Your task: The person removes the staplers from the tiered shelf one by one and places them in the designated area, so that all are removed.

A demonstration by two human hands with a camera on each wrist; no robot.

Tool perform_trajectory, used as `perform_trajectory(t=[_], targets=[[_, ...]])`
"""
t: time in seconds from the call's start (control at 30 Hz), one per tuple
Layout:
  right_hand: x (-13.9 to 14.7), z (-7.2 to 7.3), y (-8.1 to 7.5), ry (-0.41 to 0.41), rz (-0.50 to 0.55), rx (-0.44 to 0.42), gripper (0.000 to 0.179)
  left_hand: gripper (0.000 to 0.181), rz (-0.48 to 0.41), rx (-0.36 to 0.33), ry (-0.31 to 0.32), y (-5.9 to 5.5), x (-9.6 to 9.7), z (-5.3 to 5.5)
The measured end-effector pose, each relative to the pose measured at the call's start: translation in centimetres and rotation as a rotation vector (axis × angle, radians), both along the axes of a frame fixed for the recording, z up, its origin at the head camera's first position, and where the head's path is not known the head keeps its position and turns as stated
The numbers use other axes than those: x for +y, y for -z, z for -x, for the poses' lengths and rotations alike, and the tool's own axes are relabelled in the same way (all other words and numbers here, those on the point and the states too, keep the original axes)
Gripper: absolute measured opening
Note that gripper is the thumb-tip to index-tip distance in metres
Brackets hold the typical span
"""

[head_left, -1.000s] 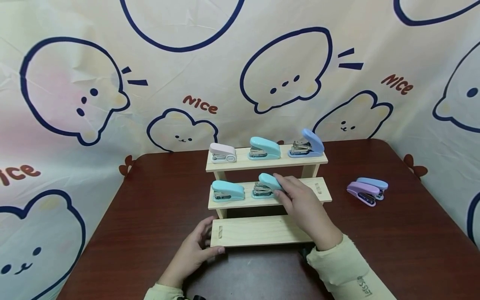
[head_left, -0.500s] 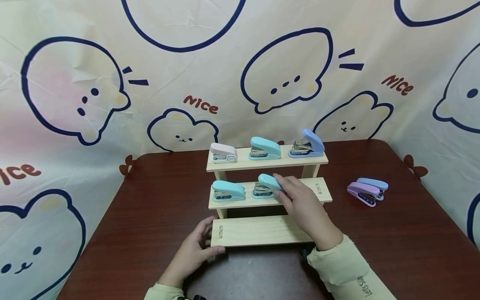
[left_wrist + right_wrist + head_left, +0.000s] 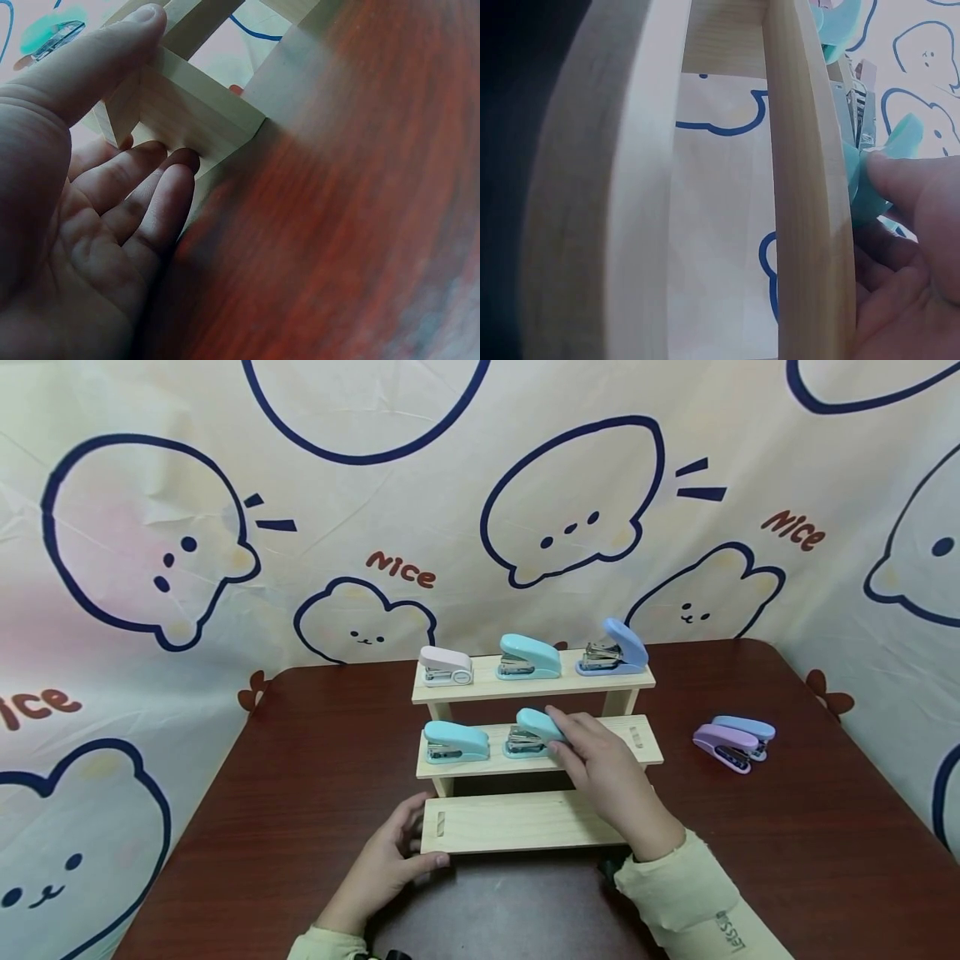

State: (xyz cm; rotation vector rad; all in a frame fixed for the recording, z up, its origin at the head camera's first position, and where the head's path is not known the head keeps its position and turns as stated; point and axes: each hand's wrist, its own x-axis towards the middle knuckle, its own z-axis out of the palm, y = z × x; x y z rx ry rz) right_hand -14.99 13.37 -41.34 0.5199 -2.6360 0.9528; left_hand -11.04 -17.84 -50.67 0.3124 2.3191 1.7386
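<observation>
The right hand (image 3: 606,770) pinches the teal stapler (image 3: 536,723) at its rear, while the left hand (image 3: 392,853) clasps the left end of the bottom step (image 3: 510,823) of the wooden stand, thumb at the front edge; the hands are well apart. The held stapler sits on the middle shelf (image 3: 621,725), to the right of a second teal stapler (image 3: 457,743), with a gap between them, its nose to the left and its top arm tilted up from the base. The right hand hides the rear, so I cannot tell whether the base lies fully flat. To seat it well, I would keep the left hand's hold firm but light, press the base level, and line its near side up with its neighbour's. Parting thumb and fingers evenly, then lifting away, looks safest: a sideways drag could swing the tail round or catch the raised arm. The purple stapler (image 3: 726,742) lies on the worktop (image 3: 795,843), safely clear to the right.
</observation>
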Motion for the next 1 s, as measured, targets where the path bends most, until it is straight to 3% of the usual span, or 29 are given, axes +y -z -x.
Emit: perform_trajectory(t=[0.5, 1.0], targets=[[0.3, 0.0, 0.0, -0.005, 0.021, -0.021, 0.054, 0.088, 0.004, 0.009, 0.004, 0.0, -0.1, 0.0], [1.8, 0.0, -0.3, -0.098, 0.054, -0.015, 0.051, 0.089, 0.003, 0.002, -0.004, 0.1, -0.1, 0.0]])
